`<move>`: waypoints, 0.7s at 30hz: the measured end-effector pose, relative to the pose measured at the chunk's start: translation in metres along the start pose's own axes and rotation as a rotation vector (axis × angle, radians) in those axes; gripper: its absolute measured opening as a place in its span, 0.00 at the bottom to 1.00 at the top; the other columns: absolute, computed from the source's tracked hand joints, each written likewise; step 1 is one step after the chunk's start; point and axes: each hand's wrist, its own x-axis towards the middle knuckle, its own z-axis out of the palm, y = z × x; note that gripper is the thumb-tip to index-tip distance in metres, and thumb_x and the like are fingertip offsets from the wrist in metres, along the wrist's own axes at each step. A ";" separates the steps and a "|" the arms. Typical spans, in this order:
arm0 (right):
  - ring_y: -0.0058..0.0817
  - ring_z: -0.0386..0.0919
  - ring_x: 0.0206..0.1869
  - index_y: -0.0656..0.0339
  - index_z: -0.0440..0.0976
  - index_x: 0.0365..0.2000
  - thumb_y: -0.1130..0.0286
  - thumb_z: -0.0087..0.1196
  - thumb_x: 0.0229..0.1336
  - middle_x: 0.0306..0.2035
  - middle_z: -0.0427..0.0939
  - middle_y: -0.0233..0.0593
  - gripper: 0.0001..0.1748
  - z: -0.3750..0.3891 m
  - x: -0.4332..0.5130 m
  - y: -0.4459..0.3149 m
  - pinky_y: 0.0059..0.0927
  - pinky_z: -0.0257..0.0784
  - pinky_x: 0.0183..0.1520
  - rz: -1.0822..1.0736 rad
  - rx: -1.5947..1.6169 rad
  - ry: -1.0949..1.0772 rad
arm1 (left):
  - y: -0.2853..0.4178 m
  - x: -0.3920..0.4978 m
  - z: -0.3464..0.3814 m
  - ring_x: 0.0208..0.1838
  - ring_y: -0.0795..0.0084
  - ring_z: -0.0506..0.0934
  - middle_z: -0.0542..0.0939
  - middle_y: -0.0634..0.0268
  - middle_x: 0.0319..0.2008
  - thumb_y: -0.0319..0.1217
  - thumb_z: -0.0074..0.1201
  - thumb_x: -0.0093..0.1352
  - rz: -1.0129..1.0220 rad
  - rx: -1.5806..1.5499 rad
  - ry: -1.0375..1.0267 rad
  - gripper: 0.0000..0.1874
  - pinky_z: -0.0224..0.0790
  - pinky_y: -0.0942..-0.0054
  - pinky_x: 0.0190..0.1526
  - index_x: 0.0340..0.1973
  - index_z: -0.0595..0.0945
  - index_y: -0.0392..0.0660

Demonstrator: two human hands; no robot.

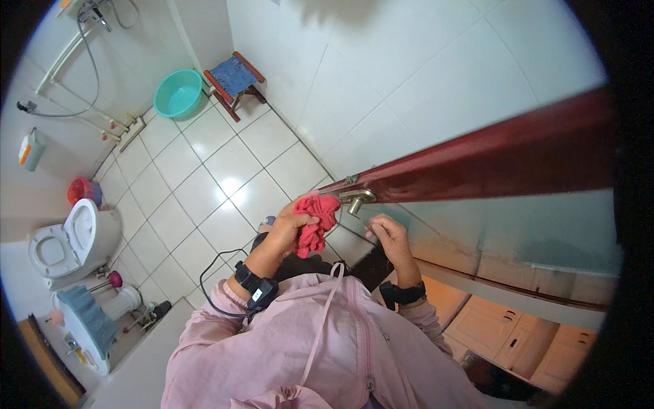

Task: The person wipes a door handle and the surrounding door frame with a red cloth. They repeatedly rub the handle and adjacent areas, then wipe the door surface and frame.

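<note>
My left hand (pixel 289 229) grips a crumpled red cloth (pixel 318 225), with the thumb pressed over it. The cloth is bunched up beside the metal lever handle (pixel 356 205) of a door. Just right of and below that handle is my right hand (pixel 389 237), its fingers curled in and nothing visible in them. It appears apart from both the handle and the cloth. The door has a glossy dark red frame (pixel 475 158) and a glass panel (pixel 536 230).
A turquoise basin (pixel 179 94) and a folding stool (pixel 233 79) stand by the far wall. On the left are a toilet (pixel 76 240) with raised lid, a red basin (pixel 82 191) and a pedestal sink (pixel 102 364) draped with a blue towel (pixel 88 314). White tiles (pixel 204 199) cover the floor.
</note>
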 end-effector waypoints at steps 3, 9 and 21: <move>0.24 0.78 0.36 0.73 0.75 0.40 0.79 0.49 0.67 0.36 0.77 0.41 0.07 0.001 -0.007 -0.008 0.25 0.73 0.42 -0.013 -0.033 -0.033 | 0.016 0.004 -0.011 0.50 0.60 0.81 0.77 0.51 0.55 0.17 0.51 0.62 0.057 0.035 0.010 0.37 0.79 0.63 0.50 0.69 0.63 0.33; 0.30 0.75 0.36 0.72 0.75 0.44 0.71 0.53 0.66 0.35 0.75 0.41 0.13 0.020 -0.033 -0.024 0.29 0.70 0.40 0.205 -0.094 0.006 | 0.041 0.016 -0.019 0.45 0.67 0.80 0.78 0.55 0.51 0.17 0.51 0.64 0.035 0.026 -0.040 0.34 0.78 0.69 0.45 0.68 0.65 0.37; 0.31 0.76 0.50 0.62 0.76 0.49 0.65 0.65 0.58 0.46 0.79 0.38 0.20 0.089 -0.072 -0.088 0.31 0.71 0.52 0.479 -0.151 0.227 | 0.056 0.027 -0.005 0.56 0.67 0.76 0.76 0.56 0.58 0.22 0.53 0.69 -0.065 0.142 -0.290 0.32 0.69 0.68 0.57 0.70 0.64 0.38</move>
